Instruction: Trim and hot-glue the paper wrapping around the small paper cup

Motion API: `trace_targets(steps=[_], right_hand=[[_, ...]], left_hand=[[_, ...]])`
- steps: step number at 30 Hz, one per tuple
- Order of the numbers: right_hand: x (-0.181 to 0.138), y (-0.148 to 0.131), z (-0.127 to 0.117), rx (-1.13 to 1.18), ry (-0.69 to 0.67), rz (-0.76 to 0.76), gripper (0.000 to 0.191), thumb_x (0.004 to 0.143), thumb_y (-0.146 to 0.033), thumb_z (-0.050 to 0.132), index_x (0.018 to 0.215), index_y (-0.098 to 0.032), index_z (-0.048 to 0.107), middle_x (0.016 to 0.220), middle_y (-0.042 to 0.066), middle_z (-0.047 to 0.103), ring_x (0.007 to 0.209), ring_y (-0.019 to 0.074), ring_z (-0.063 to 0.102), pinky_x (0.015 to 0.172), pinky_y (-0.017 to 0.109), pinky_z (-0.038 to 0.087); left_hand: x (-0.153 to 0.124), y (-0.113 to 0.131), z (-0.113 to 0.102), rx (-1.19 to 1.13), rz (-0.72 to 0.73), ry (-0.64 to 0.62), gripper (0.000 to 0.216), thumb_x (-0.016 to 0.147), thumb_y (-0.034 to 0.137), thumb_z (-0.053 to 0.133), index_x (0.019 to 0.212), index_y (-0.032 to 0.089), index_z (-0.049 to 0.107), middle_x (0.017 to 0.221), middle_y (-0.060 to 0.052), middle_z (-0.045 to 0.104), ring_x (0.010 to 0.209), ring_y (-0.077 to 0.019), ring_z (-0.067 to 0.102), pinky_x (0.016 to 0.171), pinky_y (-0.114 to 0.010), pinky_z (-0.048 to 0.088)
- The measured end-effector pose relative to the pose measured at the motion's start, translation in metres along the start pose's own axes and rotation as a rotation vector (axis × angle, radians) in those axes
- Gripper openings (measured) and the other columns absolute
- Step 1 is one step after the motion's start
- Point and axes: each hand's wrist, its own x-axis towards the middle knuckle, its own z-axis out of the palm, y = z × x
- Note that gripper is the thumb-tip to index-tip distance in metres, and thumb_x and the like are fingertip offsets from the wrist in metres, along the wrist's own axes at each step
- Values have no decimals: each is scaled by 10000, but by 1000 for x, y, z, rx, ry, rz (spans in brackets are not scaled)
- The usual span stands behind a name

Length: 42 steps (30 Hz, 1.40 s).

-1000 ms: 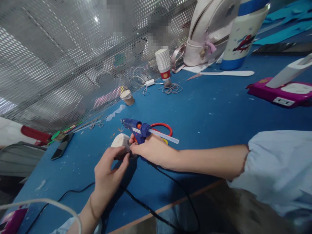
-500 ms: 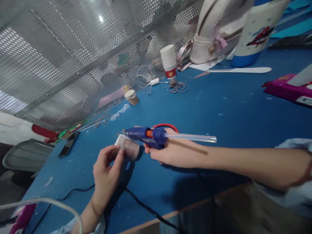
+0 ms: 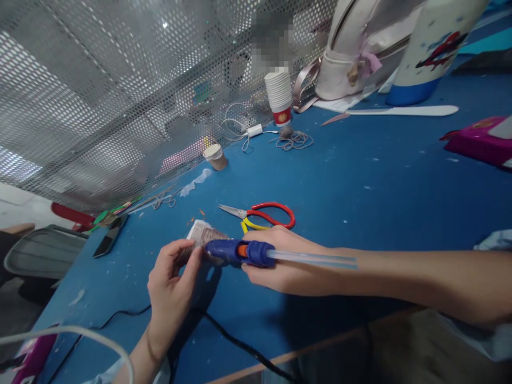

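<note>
Just now, your right grip (image 3: 288,279), closed round glue gun (image 3: 224,250), dropped toward six o'clock, baring more of scissors (image 3: 276,206) at its twelve. That brought nozzle end across brown-and-white cup (image 3: 203,232), pinched by left grip (image 3: 170,282) at its one o'clock; nozzle contact, couldn't tell.

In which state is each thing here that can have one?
Blue plastic glue gun: loaded, in right hand
Brown and white cup: tipped, in left hand
Red and yellow scissors: lying flat, partly covered
White paper cups: upright, nested
Grey string ball: partly unwound
Black rectangular phone: lying flat
</note>
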Motion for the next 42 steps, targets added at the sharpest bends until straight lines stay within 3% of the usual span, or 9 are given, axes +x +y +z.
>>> trace_targets(steps=[12, 35, 42], right_hand=[[-2, -7, -2, -38, 11, 41, 133, 782, -158, 579, 696, -183, 481, 644, -14, 569, 567, 106, 459, 540, 231, 305], [0, -8, -3, -117, -17, 16, 193, 800, -148, 557, 650, -188, 442, 627, -18, 551, 539, 103, 447, 515, 260, 238], [0, -6, 1, -82, 55, 39, 177, 775, -173, 577, 653, -194, 450, 586, -37, 511, 496, 96, 416, 485, 247, 237]], left_hand=[[0, 2, 2, 36, 148, -25, 168, 814, 201, 665, 980, 191, 645, 850, -4, 679, 664, -98, 667, 608, -187, 559], [1, 3, 1, 63, 135, -7, 156, 805, 205, 625, 959, 189, 642, 843, -11, 680, 667, -114, 676, 599, -206, 575], [1, 3, 1, 45, 113, -1, 160, 801, 212, 628, 958, 187, 644, 841, -11, 671, 651, -110, 669, 599, -208, 571]])
